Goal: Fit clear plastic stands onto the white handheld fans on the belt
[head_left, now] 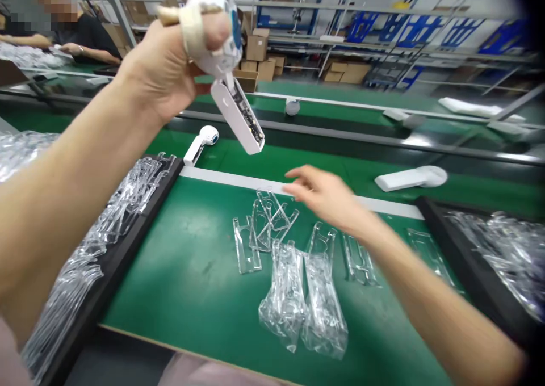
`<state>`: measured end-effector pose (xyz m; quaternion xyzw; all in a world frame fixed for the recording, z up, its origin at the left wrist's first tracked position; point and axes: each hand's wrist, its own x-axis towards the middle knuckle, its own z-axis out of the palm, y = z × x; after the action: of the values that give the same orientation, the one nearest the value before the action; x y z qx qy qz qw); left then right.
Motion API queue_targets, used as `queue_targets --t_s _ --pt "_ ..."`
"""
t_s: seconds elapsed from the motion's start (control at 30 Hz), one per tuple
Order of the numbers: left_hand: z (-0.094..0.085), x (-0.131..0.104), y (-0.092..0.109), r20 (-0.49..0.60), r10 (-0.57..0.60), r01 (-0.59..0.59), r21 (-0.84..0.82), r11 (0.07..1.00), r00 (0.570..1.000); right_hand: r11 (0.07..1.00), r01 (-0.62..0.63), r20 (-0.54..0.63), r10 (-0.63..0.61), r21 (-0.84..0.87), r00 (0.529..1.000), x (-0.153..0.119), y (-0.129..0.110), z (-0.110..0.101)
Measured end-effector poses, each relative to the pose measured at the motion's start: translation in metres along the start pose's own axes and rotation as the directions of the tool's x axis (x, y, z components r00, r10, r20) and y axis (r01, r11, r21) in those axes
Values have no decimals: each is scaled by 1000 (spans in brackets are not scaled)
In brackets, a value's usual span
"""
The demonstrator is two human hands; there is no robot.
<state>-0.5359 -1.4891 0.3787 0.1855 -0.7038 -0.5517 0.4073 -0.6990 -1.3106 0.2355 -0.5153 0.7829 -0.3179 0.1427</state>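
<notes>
My left hand [170, 62] is raised at the upper left, its fingers wrapped around the round head of a white handheld device [235, 116]. Pale finger covers show on the thumb and a finger. The device's handle hangs downward at a slant, with a circuit board exposed along its side. Over the far part of the green worktable, my right hand [326, 196] is slightly blurred, with its fingers stretched out and nothing visible in them. Just below it lie loose clear plastic frames [272, 221] and clear bagged pieces [287, 295].
A black tray [140, 221] of clear plastic parts stands at left, another tray [443, 233] at right. Beyond the white strip, a similar white device [196, 147] and a closed-looking one [413, 177] lie on the green belt. A co-worker [91, 37] sits across at upper left.
</notes>
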Motion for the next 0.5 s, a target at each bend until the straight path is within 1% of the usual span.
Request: queue_targets --t_s 0.07,0.1,0.13,0.23,0.33,0.43,0.5 --pt "1 5 -2 -54 4 -14 -191 981 999 975 -65 141 96 -210 985 5 -6 13" --pt "1 7 -5 -70 3 -23 -285 958 998 954 -82 192 141 -288 971 8 -8 21" --pt "0 8 -8 -80 -2 -28 -366 930 997 942 -89 218 166 -323 962 10 -10 29" --pt "2 8 -21 -90 -32 -18 -512 859 995 959 -94 219 155 -267 963 10 -8 47" --pt "8 3 -34 -54 -64 23 -559 829 996 980 -115 200 146 -159 969 2 -1 50" --pt "19 -4 -47 -26 -113 77 -577 813 993 995 -98 158 102 -31 982 -12 8 36" --pt "28 -9 -57 -15 -184 140 -594 792 983 988 -84 53 78 129 996 -22 12 19"
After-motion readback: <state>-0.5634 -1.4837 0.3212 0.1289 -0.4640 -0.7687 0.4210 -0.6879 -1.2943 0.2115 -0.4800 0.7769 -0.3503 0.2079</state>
